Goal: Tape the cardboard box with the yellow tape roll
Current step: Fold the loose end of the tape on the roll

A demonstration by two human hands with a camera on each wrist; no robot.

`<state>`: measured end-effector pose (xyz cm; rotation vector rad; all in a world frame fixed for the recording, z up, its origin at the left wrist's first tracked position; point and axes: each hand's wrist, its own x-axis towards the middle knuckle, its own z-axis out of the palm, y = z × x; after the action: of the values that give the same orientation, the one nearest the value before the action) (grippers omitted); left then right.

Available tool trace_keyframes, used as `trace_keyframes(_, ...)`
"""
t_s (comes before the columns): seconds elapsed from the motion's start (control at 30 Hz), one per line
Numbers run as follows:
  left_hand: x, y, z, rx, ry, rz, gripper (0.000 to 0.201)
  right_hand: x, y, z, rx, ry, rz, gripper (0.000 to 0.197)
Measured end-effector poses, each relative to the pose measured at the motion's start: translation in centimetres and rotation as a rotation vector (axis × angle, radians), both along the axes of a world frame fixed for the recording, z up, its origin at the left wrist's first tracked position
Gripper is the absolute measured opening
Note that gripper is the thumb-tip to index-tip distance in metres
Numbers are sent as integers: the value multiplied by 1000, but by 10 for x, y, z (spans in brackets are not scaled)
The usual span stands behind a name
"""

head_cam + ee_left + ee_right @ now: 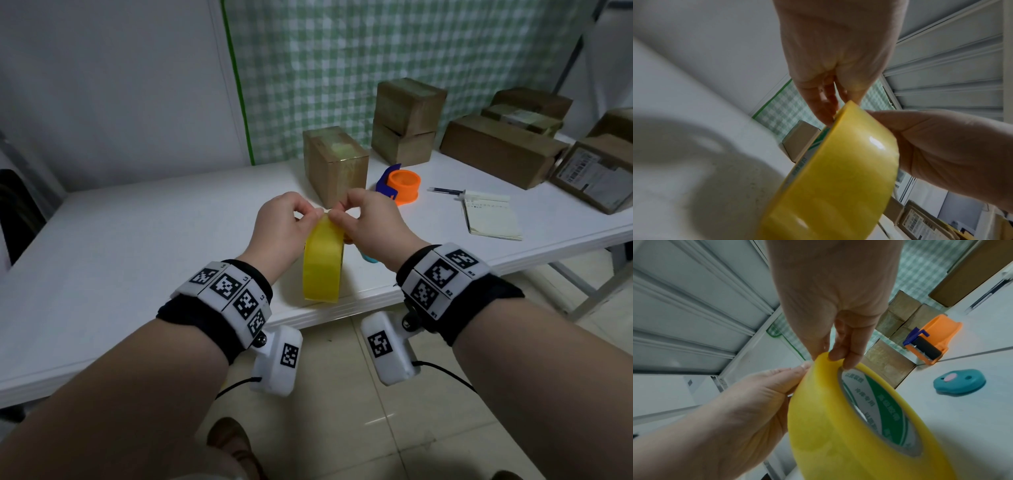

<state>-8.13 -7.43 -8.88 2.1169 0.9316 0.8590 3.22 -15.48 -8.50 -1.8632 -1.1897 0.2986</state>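
Note:
The yellow tape roll point(322, 263) stands upright on its edge by the front edge of the white table point(137, 240). My left hand point(308, 214) and right hand point(339, 216) meet at the top of the roll, and both pinch its outer layer with thumb and fingertips. In the left wrist view the left fingers point(826, 105) touch the roll's point(838, 178) rim. In the right wrist view the right fingertips point(838, 353) press the top of the roll point(828, 418), whose green-printed core shows. The nearest cardboard box point(334, 164) stands upright just behind my hands.
An orange and blue tape dispenser point(402, 185) sits right of the box. A pen point(445, 190) and a notebook point(491, 219) lie further right. Several cardboard boxes point(407, 116) stand at the back right. A teal cutter point(960, 384) lies beside the roll.

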Motion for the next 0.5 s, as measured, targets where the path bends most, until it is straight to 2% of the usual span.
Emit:
trace_keyframes(0.13, 3, -1, -1, 76, 65, 33, 16, -1, 0, -1, -3, 62, -40, 24)
trace_keyframes(0.23, 4, 1, 0, 9, 92, 58, 17, 2, -1, 1, -18, 165, -78, 24)
trace_keyframes(0.3, 5, 3, 0, -170, 75, 63, 17, 2, -2, 2, -36, 278, -75, 24)
trace_keyframes(0.37, 2, 2, 2, -441, 43, 39, 17, 2, -3, 2, -104, 343, -73, 20)
trace_keyframes(0.43, -1, -3, 4, -698, 46, -18, 25, 0, -4, 2, -176, 403, -61, 17)
trace_keyframes(0.5, -4, -6, 5, -801, 44, -72, 26, 0, -3, 3, -184, 424, -43, 15)
